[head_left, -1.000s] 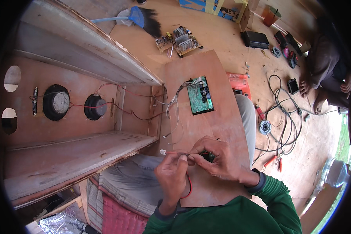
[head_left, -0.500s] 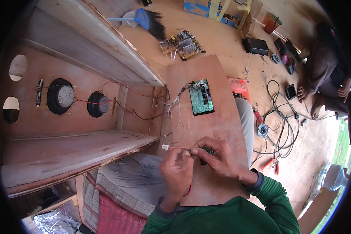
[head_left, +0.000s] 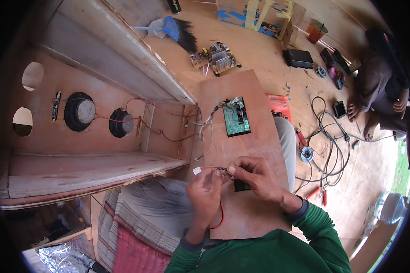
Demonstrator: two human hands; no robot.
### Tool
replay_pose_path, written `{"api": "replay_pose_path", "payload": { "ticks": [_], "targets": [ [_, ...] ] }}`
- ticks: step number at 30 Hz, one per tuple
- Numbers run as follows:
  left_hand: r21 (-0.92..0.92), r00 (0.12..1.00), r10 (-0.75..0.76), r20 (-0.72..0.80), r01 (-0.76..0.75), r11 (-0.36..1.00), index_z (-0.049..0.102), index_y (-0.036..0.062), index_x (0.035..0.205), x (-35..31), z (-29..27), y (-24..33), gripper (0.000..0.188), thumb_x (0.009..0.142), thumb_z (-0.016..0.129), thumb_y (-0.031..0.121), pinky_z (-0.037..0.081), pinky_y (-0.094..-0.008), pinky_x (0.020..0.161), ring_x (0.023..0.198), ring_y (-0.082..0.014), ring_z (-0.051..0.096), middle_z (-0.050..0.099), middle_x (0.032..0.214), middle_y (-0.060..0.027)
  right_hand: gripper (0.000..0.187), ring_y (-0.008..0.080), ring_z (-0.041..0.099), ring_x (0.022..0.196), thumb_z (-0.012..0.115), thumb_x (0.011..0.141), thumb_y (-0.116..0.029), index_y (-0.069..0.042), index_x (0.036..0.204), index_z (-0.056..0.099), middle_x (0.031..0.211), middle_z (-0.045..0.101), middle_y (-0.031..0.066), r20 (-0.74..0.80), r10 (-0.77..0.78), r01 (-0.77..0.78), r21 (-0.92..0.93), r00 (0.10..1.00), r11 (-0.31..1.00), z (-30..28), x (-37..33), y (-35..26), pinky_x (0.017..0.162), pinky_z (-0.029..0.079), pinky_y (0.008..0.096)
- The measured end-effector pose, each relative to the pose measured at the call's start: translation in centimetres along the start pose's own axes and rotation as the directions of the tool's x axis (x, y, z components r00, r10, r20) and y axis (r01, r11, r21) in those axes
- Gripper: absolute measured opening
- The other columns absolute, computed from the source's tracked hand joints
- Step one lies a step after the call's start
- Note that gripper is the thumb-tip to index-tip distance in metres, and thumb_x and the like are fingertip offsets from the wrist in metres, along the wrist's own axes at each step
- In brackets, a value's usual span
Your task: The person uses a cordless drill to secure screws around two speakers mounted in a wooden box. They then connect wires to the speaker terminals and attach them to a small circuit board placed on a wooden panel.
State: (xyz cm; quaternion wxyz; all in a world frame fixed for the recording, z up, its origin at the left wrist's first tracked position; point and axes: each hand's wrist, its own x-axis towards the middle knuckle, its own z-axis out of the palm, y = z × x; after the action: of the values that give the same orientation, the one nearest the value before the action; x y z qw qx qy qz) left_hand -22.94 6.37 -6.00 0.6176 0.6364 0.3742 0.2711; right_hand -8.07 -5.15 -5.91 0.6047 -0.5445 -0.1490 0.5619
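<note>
And here the red lead is up in the air between the two hands, above the left half of the wooden panel that lies across the lap. The right hand has it: thumb and forefinger are closed on the dark, twisted-looking stretch near the lead's right end. The left hand is right there too, curled just below, thumb tip up close by, though whether those fingers grip the lead or only steady it, I can't tell. Now the line of it: the long axis runs sideways, roughly parallel to the panel's near edge, and from the right fingertips the lead points left, over the left forefinger, to a white connector that pokes out just past the panel's left edge. So the left hand is the nearer one to that plug, the right to the dark part. And the look of it: thin, red, fairly straight here, the plug small, pale and blocky, the dark stretch lumpy, too small to read in detail. A small dark-green board sits on the panel, partly hidden under the right hand.
</note>
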Motion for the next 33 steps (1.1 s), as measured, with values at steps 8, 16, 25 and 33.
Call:
{"api": "replay_pose_path", "payload": {
  "ticks": [8, 16, 25, 33],
  "targets": [
    [-0.039, 0.998, 0.053, -0.046, -0.054, 0.998, 0.074, -0.0104, 0.117, -0.8, 0.8, 1.2, 0.015, 0.105, 0.074, -0.002, 0.065, -0.0292, 0.085, 0.096, -0.0146, 0.076, 0.076, 0.11, -0.01, 0.029, 0.0033, 0.064, 0.077, 0.074, 0.11, -0.029, -0.001, 0.106, 0.074, 0.097, 0.08, 0.0036, -0.022, -0.133, 0.134, 0.043, 0.991, 0.99, 0.3, 0.3, 0.4, 0.061, 0.048, 0.0232],
    [0.095, 0.997, 0.014, -0.075, -0.007, 0.995, 0.073, -0.0071, 0.107, -0.4, 1.1, 1.1, 0.008, 0.103, 0.073, 0.0, 0.058, -0.0247, 0.076, 0.085, -0.0092, 0.072, 0.076, 0.097, -0.0052, 0.013, 0.0121, 0.072, 0.091, 0.074, 0.109, -0.01, 0.003, 0.113, 0.075, 0.1, 0.077, 0.0078, -0.041, -0.323, 0.288, -0.359, 0.946, 0.888, 1.0, -0.7, -1.1, 0.076, 0.059, 0.0307],
    [0.414, 0.94, 0.337, 0.047, -0.325, 0.851, 0.073, -0.0038, 0.1, 0.4, 0.9, 1.8, 0.008, 0.092, 0.073, -0.002, 0.057, -0.0346, 0.074, 0.083, -0.0209, 0.072, 0.072, 0.094, -0.0116, 0.013, 0.0155, 0.071, 0.083, 0.075, 0.106, -0.01, 0.003, 0.111, 0.074, 0.098, 0.073, 0.0108, 0.03, -0.559, 0.473, -0.572, 0.829, 0.67, 1.0, -0.3, -1.5, 0.071, 0.057, 0.0327],
    [0.456, 0.783, 0.574, 0.239, -0.613, 0.645, 0.072, -0.0023, 0.105, 2.5, -0.7, 0.9, 0.019, 0.087, 0.075, -0.006, 0.058, -0.0412, 0.077, 0.084, -0.0327, 0.071, 0.07, 0.096, -0.0148, 0.023, 0.008, 0.064, 0.099, 0.064, 0.115, -0.019, 0.002, 0.116, 0.072, 0.105, 0.071, 0.0007, 0.094, -0.095, 0.105, -0.109, 0.991, 0.989, -0.4, 0.4, -0.1, 0.091, 0.055, 0.0291]
  ]
}}
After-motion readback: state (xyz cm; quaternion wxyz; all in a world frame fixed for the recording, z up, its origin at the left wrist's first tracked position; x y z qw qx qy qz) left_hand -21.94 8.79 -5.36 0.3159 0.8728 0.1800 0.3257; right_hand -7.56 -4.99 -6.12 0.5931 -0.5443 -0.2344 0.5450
